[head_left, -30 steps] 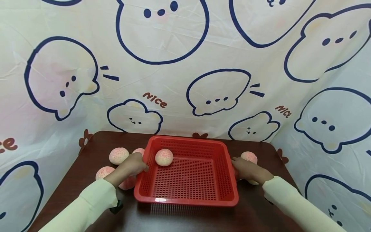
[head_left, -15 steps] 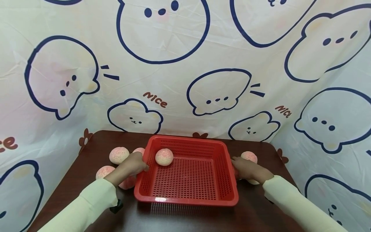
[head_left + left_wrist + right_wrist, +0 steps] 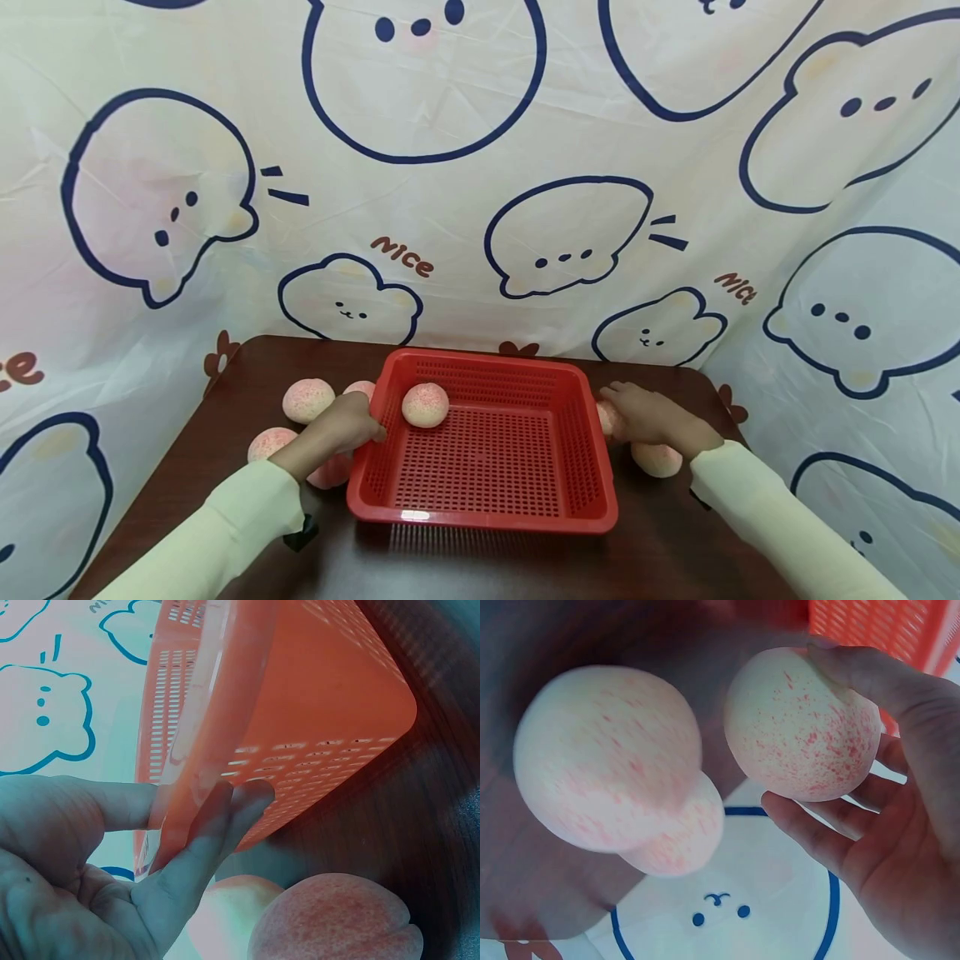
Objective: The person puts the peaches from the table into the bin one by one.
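A red plastic basket [image 3: 480,467] stands on the dark table with one pink-speckled peach [image 3: 425,405] inside, near its back left corner. My left hand [image 3: 347,425] pinches the basket's left rim between thumb and fingers, plain in the left wrist view. Just outside the right wall, my right hand [image 3: 648,414] holds another peach [image 3: 802,724], thumb on one side and fingers curled on the other. Two more peaches lie by that hand: a near one [image 3: 607,757] and one partly behind it [image 3: 679,832]. In the head view the hand hides one of them.
Several peaches lie left of the basket, among them one at the back [image 3: 308,401] and one farther left [image 3: 272,445]. A wall cloth [image 3: 450,208] with cartoon bears hangs close behind the table [image 3: 480,575].
My right hand has left the basket's right side, moved slightly back and right, and taken hold of a peach. The left hand and the basket look unmoved.
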Tool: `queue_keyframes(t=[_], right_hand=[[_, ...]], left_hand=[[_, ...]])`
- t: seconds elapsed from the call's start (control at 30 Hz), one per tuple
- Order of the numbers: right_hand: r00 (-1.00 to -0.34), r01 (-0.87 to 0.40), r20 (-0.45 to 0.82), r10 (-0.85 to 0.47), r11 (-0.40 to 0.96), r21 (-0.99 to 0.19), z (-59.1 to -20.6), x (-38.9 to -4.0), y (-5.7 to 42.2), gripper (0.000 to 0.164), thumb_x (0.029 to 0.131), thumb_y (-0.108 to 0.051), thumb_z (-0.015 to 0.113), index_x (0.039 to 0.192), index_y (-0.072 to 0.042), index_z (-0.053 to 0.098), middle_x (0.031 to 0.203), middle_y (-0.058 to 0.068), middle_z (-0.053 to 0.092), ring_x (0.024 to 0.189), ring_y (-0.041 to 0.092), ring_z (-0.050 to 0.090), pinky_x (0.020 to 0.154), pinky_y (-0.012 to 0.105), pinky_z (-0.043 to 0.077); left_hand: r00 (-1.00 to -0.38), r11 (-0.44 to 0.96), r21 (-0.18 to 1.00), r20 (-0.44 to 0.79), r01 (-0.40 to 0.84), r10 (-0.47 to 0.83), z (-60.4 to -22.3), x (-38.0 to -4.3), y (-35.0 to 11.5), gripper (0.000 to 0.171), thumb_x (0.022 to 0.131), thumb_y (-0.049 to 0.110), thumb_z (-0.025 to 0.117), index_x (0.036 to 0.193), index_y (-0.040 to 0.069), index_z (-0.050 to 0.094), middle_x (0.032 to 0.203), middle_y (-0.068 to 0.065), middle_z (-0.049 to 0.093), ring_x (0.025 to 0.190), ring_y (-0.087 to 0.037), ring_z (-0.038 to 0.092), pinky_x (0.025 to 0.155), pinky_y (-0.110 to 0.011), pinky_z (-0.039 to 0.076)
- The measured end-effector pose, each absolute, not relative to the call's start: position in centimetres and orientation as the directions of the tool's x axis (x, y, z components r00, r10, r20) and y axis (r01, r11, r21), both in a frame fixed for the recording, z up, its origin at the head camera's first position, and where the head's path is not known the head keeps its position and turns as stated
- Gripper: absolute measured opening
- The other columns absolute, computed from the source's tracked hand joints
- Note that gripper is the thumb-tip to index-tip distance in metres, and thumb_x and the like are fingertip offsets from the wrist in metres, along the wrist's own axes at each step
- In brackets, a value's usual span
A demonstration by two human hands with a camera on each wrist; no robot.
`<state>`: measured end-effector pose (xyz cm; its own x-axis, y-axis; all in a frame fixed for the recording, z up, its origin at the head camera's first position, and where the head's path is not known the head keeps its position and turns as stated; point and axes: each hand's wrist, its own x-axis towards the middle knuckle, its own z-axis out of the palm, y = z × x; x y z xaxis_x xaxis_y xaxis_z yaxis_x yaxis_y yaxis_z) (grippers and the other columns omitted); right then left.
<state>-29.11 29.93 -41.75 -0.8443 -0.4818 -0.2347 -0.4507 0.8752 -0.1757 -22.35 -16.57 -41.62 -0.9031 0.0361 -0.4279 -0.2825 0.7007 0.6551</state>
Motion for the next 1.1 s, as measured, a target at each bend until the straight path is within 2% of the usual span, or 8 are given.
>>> queue_keyframes(t=[0.07,0.2,0.4,0.6,0.9,1.1], right_hand=[[-0.853,-0.439,-0.216,-0.475,0.877,-0.195,-41.3,-29.4,30.1,0.049,0.081,-0.022,0.083,0.127,-0.023,0.063,0.118,-0.003,0.065,0.105,0.017,0.060,0.089,0.047,0.056],[-0.859,-0.447,-0.189,-0.476,0.877,-0.179,-40.7,-29.9,30.4,0.052,0.080,-0.024,0.084,0.127,-0.021,0.063,0.117,-0.002,0.065,0.100,0.015,0.058,0.088,0.043,0.054],[-0.869,-0.415,-0.205,-0.451,0.889,-0.195,-39.2,-30.5,30.4,0.048,0.080,-0.020,0.083,0.124,-0.018,0.064,0.109,0.000,0.065,0.093,0.017,0.059,0.083,0.040,0.053],[-0.885,-0.350,-0.247,-0.395,0.913,-0.209,-37.8,-30.9,30.2,0.037,0.083,-0.025,0.081,0.117,-0.023,0.066,0.105,-0.001,0.065,0.091,0.019,0.060,0.079,0.039,0.053],[-0.877,-0.380,-0.197,-0.439,0.883,-0.275,-36.2,-31.9,29.3,0.021,0.084,-0.022,0.080,0.101,-0.022,0.068,0.094,-0.001,0.066,0.086,0.020,0.060,0.073,0.035,0.050],[-0.860,-0.476,-0.126,-0.495,0.866,-0.157,-35.4,-32.2,28.7,0.041,0.079,-0.017,0.082,0.116,-0.012,0.066,0.109,0.007,0.065,0.096,0.022,0.057,0.083,0.042,0.053]], left_hand=[[-0.903,0.704,0.653,-0.427,-0.281,0.036,-41.6,-22.3,-16.6,0.026,0.084,-0.003,0.070,0.106,-0.015,0.061,0.088,-0.020,0.071,0.071,-0.024,0.074,0.065,-0.038,0.064],[-0.903,0.707,0.650,-0.427,-0.279,0.037,-41.5,-22.2,-16.5,0.026,0.084,-0.003,0.070,0.106,-0.014,0.062,0.087,-0.019,0.071,0.070,-0.023,0.074,0.067,-0.039,0.064],[-0.908,0.707,0.655,-0.416,-0.265,0.045,-41.5,-22.2,-16.6,0.027,0.083,-0.003,0.070,0.107,-0.014,0.063,0.087,-0.018,0.072,0.070,-0.023,0.074,0.069,-0.040,0.065],[-0.908,0.707,0.657,-0.416,-0.261,0.051,-41.5,-22.2,-16.6,0.027,0.084,-0.004,0.070,0.107,-0.014,0.062,0.087,-0.019,0.072,0.070,-0.024,0.075,0.068,-0.040,0.065],[-0.908,0.709,0.657,-0.415,-0.257,0.055,-41.4,-22.2,-16.6,0.026,0.083,-0.004,0.070,0.106,-0.014,0.063,0.087,-0.018,0.072,0.070,-0.024,0.075,0.068,-0.040,0.064],[-0.910,0.705,0.661,-0.412,-0.258,0.053,-41.6,-22.2,-16.5,0.025,0.084,-0.004,0.070,0.106,-0.014,0.063,0.087,-0.019,0.072,0.071,-0.024,0.074,0.068,-0.040,0.064]])
